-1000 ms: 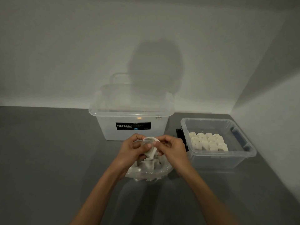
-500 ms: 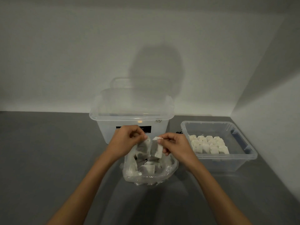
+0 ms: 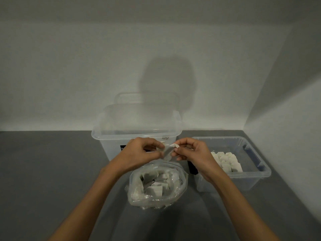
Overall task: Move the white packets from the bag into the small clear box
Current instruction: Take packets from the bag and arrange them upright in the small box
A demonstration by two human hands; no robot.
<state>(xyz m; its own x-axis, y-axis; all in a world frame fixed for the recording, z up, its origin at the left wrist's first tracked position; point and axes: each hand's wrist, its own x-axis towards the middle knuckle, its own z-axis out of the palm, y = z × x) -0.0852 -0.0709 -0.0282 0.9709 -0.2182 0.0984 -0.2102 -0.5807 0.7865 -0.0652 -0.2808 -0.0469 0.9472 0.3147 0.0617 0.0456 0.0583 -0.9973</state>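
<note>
A clear plastic bag (image 3: pixel 157 186) stands open on the grey surface, holding several white packets. Just above its mouth, a white packet (image 3: pixel 168 151) is pinched between both hands: my left hand (image 3: pixel 142 153) grips its left side and my right hand (image 3: pixel 192 152) holds its top right corner. The small clear box (image 3: pixel 255 178) sits to the right of the bag, with several white packets (image 3: pixel 226 161) packed in rows inside it. My right wrist partly hides the box's near left corner.
A large clear tub (image 3: pixel 137 133) with a black label stands directly behind the hands, its lid leaning against the wall behind it. A white wall closes in on the right, next to the small box. A small black object (image 3: pixel 192 169) lies between bag and box.
Both hands have risen a little above the bag with the packet. The gap between the hands has narrowed, so both now grip the same packet.
</note>
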